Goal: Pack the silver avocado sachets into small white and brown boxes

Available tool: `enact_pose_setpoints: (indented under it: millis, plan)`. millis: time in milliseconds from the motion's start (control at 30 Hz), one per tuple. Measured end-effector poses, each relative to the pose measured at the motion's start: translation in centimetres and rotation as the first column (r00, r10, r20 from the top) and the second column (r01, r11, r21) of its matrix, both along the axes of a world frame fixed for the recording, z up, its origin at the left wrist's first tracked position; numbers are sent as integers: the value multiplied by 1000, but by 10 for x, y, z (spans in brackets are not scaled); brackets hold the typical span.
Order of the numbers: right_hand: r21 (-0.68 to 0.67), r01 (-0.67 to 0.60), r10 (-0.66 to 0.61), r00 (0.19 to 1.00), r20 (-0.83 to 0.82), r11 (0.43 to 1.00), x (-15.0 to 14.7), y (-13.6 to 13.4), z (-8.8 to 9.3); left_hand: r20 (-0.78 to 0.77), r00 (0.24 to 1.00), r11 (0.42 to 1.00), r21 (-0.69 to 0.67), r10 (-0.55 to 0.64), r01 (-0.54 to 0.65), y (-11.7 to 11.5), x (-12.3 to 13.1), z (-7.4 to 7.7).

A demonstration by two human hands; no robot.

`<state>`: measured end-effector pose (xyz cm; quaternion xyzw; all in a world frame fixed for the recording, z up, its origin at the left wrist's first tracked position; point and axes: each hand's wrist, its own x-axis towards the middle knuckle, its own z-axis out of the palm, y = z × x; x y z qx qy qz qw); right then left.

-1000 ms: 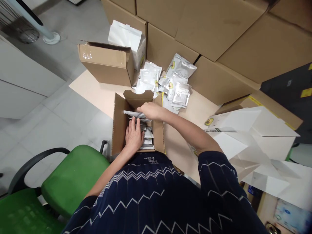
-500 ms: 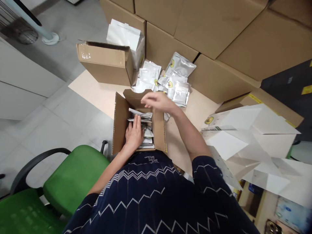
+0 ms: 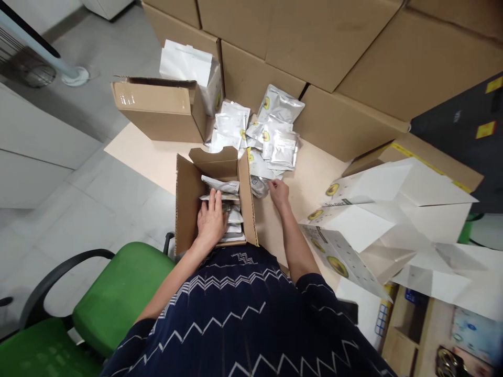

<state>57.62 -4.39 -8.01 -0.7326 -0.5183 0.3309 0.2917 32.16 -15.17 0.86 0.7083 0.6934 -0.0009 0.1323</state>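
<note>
Beside the sachets (image 3: 283, 150) now, right hand (image 3: 279, 193) (earlier over the open box (image 3: 186, 201))

- You wear this one camera on your head, and it looks forward and steeply down.
- You see your own dark top (image 3: 243, 324) from above, low in the view.
- Your left hand (image 3: 211, 222) and right hand (image 3: 279, 195) are near the middle, close enough to see fingers.
- You look down into the open brown box (image 3: 186, 204).
- The worktop (image 3: 316, 157) looks slanted to you, and big brown boxes (image 3: 302, 42) cross the top.
- Your view is wide: it takes in the green chair (image 3: 126, 293) at left and white boxes (image 3: 428, 191) at right.
</note>
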Motion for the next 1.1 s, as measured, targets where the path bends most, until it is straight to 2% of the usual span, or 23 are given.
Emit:
enact_pose_setpoints:
  millis: [67, 133, 233, 300, 400, 533, 633, 700, 800, 933, 1000, 1100]
  plan:
    - [47, -29, 25, 997, 70, 998, -10, 8, 5, -11, 1000, 1000, -2, -4, 4, 0, 1, 1]
    - [57, -121, 104, 966, 236, 991, -18, 17, 11, -22, 1000, 1000, 2, -5, 5, 0, 1, 2]
    - [-61, -268, 264, 839, 475, 962, -24, 27, 19, -36, 999, 1000, 10, -4, 5, -1, 2, 3]
    - [-112, -262, 282, 815, 506, 958, -25, 30, 22, -42, 999, 1000, 8, -3, 3, -1, 2, 3]
    - [-54, -178, 183, 873, 453, 982, -17, 30, 28, -51, 999, 1000, -1, 0, 0, -2, 2, 5]
    - [124, -103, 72, 970, 231, 987, 8, 25, 45, -58, 998, 999, 42, 0, 2, 0, 3, 13]
    - [193, 20, -28, 999, 41, 981, 30, 19, 70, -47, 998, 998, 51, 37, -35, 8, 5, 22]
    - [220, 58, -43, 996, -72, 974, 40, 13, 93, -35, 998, 998, 22, 56, -55, 14, 7, 26]
    - [322, 42, 3, 990, -138, 946, 46, 1, 133, -43, 998, 998, -33, 47, -48, 22, 11, 25]
    - [497, -7, 88, 986, -140, 868, 34, -16, 184, -26, 999, 999, -26, 36, -37, 27, 16, 16]
    - [561, -67, 177, 974, -144, 825, 22, -20, 200, -5, 999, 999, -5, 41, -41, 30, 19, 14]
    - [588, -207, 330, 938, -109, 782, -1, -17, 214, -17, 998, 997, -46, 57, -58, 36, 23, 20]
